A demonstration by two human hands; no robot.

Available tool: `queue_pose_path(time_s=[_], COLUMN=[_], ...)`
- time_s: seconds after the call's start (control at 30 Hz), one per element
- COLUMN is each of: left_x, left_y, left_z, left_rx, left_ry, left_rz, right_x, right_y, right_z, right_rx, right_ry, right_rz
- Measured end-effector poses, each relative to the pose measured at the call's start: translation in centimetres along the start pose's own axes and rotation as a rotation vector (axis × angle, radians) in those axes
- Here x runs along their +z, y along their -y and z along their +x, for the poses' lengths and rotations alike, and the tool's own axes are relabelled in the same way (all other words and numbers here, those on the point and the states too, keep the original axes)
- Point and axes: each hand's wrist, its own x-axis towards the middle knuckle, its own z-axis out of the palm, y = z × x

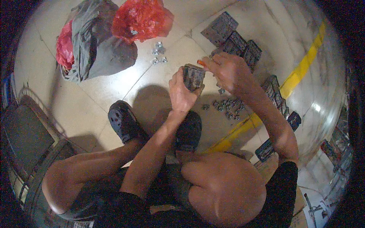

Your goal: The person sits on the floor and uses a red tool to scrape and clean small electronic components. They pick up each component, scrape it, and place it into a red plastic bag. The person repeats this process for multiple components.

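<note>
My left hand (182,92) grips a dark, box-shaped part (195,76), probably an electrical component, and tilts it above the floor. Close to its upper right side, my right hand (229,71) pinches a small orange-ended thing (201,62); the fingers hide most of it, so its kind is unclear. Under my right forearm lies a loose pile of small metal pieces (229,107), with another small metal piece (221,90) nearer the hand. A second group of shiny metal pieces (159,51) rests on the tiles beyond my left hand.
Several dark blocks (221,28) like the held one lie past my right hand, and more blocks (274,88) line the right. Grey cloth (105,54) and a red plastic bag (142,21) occupy the far left. Yellow tape (303,64) crosses the floor. A dark chair-like frame (28,136) stands left.
</note>
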Motion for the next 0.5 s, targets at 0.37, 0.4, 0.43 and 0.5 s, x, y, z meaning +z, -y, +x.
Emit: queue_pose_path(time_s=[0.37,0.4,0.43,0.5], left_x=[0.4,0.4,0.4,0.3], left_y=[-0.5,-0.6,-0.6,-0.7], left_z=[1.5,1.5,1.5,1.5], left_rx=[0.010,-0.004,-0.045,-0.030], left_ry=[0.011,0.006,0.033,0.020], left_rz=[0.047,0.043,0.040,0.048], right_x=[0.2,0.3,0.5,0.7], right_y=[-2.5,-2.6,-2.6,-2.6], right_z=[1.7,1.7,1.7,1.8], right_rx=[0.126,0.200,0.280,0.419], right_ry=[-0.097,-0.063,-0.060,-0.029], right_rz=[0.367,0.413,0.471,0.610])
